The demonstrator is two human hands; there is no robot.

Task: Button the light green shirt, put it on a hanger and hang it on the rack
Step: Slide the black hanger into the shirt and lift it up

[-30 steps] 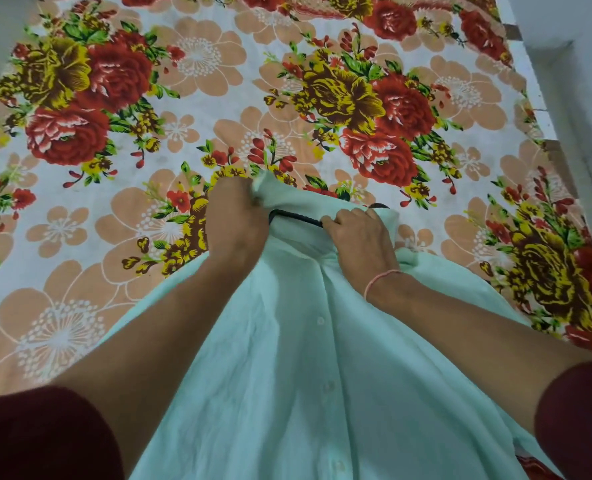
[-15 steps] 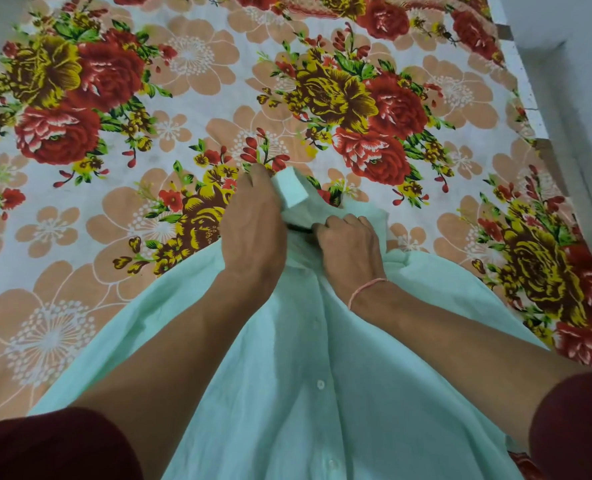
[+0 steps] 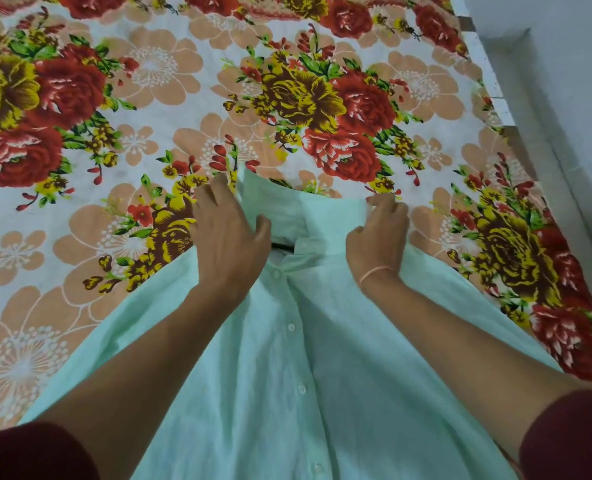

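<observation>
Light green shirt (image 3: 322, 358) lies front up on the flowered bedsheet (image 3: 149, 98) in the head view. It spreads from the near edge toward the middle of the bed, with its collar (image 3: 287, 206) at the far end. The front is closed, and a row of white buttons (image 3: 291, 327) runs down the middle toward the near edge. In the neck opening, just under the collar, a short dark piece of hanger (image 3: 282, 244) shows; cloth hides the rest of it.

The left hand (image 3: 230, 237) lies palm down on the left side of the collar. Its fingers are spread and nearly straight, their tips reach past the cloth onto the bedsheet, and the thumb rests against the raised collar flap. It grips nothing that can be seen. The right hand (image 3: 379, 233) is at the right side of the collar with fingers curled, pinching the collar's right tip. A thin pink wristband (image 3: 374, 271) circles the right wrist. Both forearms cross the shirt's body, and dark red sleeves (image 3: 28, 452) show at the near corners. A pale grey surface (image 3: 571, 98) runs along the right edge of the bed.
</observation>
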